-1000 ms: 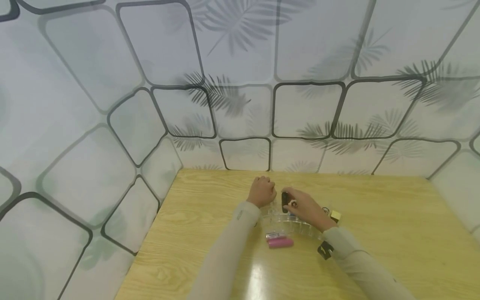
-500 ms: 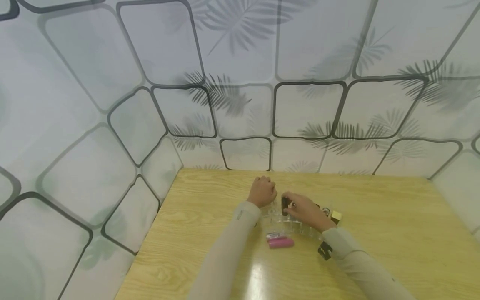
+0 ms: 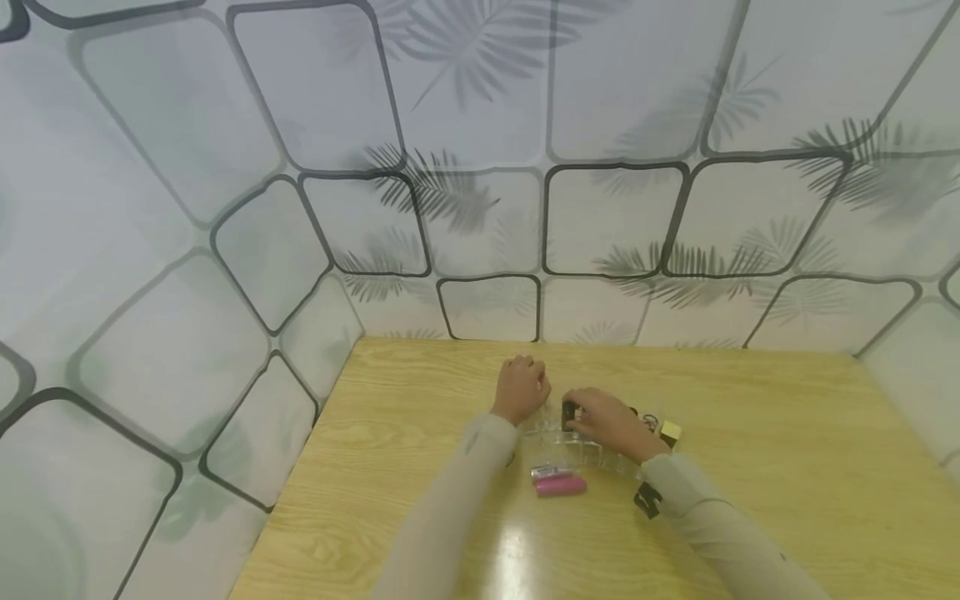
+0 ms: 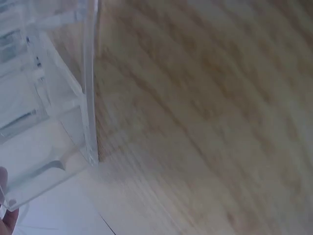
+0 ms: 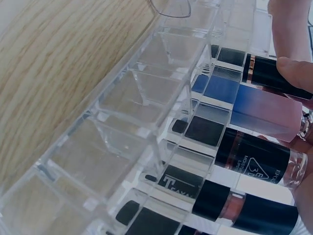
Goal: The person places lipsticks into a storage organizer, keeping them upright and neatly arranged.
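A clear acrylic lipstick organizer [image 3: 543, 446] with stepped rows of compartments stands on the table. At its left end is my left hand [image 3: 520, 389], fingers curled; in the left wrist view, fingertips [image 4: 10, 220] pinch the edge of a clear panel [image 4: 29, 188]. My right hand [image 3: 606, 419] pinches an upright black lipstick tube [image 3: 568, 415] over the organizer. The right wrist view shows this tube [image 5: 269, 73] with a gold band, its lower end in a compartment. Beside it, a blue-to-pink tube [image 5: 266, 111] and several black-based tubes [image 5: 254, 152] sit in their compartments.
A pink tube [image 3: 561, 486] and a silver one [image 3: 551, 472] lie in front of the organizer. Right of the right wrist is a small yellow-topped block [image 3: 670, 432]; a black piece [image 3: 648, 498] is by the right cuff. A patterned wall [image 3: 487, 308] rises behind the table.
My right hand has moved down slightly with the black lipstick tube, which now stands lower in the organizer. The left hand has barely shifted at the organizer's left end.
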A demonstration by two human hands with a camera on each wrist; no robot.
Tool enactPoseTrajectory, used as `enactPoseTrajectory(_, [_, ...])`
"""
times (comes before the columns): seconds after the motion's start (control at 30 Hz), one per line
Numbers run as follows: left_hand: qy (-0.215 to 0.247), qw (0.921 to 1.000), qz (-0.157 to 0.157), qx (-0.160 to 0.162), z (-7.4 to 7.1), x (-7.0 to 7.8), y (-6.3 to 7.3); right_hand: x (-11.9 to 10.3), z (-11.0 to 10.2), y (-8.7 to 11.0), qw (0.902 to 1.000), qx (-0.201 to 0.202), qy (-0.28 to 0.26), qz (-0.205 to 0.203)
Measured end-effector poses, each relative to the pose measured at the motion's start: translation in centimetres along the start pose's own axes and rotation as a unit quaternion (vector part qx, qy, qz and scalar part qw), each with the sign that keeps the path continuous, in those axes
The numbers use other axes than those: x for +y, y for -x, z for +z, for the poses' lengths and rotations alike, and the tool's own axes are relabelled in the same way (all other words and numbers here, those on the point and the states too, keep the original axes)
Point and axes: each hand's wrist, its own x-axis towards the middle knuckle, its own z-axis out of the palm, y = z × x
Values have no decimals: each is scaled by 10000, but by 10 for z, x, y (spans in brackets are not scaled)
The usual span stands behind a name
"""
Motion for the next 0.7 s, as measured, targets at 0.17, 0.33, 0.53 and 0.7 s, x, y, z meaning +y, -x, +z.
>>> enactPoseTrajectory(0.17, [85, 9997, -140, 168, 1, 4, 4, -1, -1, -1, 9997, -98, 22, 209])
enactPoseTrajectory(0.33, [26, 9996, -135, 259, 2, 5, 7, -4, -3, -2, 9996, -153, 99, 192])
enactPoseTrajectory(0.53, [62, 9990, -22, 432, 3, 4, 9, -4, -3, -3, 9998, -152, 139, 63])
enactPoseTrajectory(0.7, [110, 9989, 2, 456, 8, 3, 9, -4, -3, -2, 9996, -158, 217, 53])
